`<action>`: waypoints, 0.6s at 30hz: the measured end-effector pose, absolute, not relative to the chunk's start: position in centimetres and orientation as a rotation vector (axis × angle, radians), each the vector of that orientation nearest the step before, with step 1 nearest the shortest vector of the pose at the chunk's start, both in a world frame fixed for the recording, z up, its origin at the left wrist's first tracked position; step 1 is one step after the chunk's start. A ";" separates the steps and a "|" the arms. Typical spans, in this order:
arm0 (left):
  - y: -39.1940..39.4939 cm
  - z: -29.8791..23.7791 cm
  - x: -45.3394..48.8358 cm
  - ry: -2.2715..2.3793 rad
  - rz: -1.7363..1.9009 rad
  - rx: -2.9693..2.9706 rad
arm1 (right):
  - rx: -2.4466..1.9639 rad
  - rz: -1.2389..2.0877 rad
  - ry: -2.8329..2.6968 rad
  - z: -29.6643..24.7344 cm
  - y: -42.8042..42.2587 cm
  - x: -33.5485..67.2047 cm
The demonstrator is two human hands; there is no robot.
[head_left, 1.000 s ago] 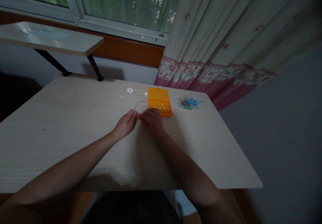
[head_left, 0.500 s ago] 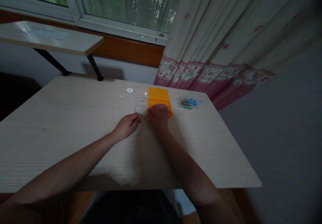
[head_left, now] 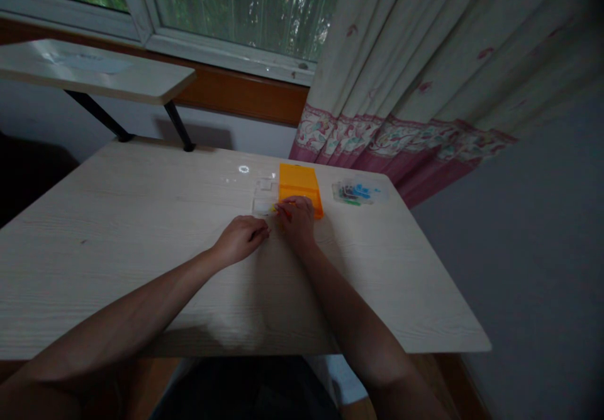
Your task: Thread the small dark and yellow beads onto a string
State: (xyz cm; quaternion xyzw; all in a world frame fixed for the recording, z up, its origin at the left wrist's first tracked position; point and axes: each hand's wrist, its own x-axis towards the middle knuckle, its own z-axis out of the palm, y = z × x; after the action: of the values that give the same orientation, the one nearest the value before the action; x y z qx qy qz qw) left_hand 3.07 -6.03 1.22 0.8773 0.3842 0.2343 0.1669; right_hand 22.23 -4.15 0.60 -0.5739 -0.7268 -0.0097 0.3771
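My left hand [head_left: 241, 239] rests on the pale wooden table [head_left: 141, 250] with its fingers curled; whether anything is in them I cannot make out. My right hand [head_left: 297, 217] lies just right of it, fingers bent over the near edge of an orange box [head_left: 297, 184], pinching something thin and small at the box's front corner. A small clear plastic piece [head_left: 262, 205] lies on the table just beyond my left fingertips, with another small clear piece [head_left: 265, 185] behind it.
A clear bag [head_left: 358, 192] of small coloured parts lies right of the orange box. A small bright ring [head_left: 243, 169] sits further back. A curtain [head_left: 425, 80] hangs at the right, a second desk [head_left: 94, 74] stands at the back left under the window.
My right hand moved forward from beside my left hand to the orange box's near edge. My left hand shifted slightly right and settled on the table.
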 end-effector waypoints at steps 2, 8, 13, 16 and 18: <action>-6.0 1.2 3.1 1.102 0.674 2.498 | -1.440 -0.037 -1.857 0.4 -4.0 22.3; -6.0 1.5 3.1 1.101 0.644 2.495 | -1.388 -0.037 -1.816 0.3 -3.8 22.3; -6.4 1.9 3.2 1.099 0.623 2.478 | -1.357 -0.025 -1.761 0.6 -4.0 22.3; -6.6 1.9 3.4 1.082 0.574 2.563 | -1.339 -0.048 -1.752 0.6 -4.1 22.2; -6.7 1.9 3.6 1.077 0.516 2.645 | -1.334 -0.056 -1.764 0.6 -4.2 22.1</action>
State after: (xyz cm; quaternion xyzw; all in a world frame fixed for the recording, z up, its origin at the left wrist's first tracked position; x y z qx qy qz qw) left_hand 3.56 -6.65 1.88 0.9049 0.3684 0.1765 0.1196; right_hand 22.06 -4.17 0.62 -0.5391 -0.7127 -0.0227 0.4483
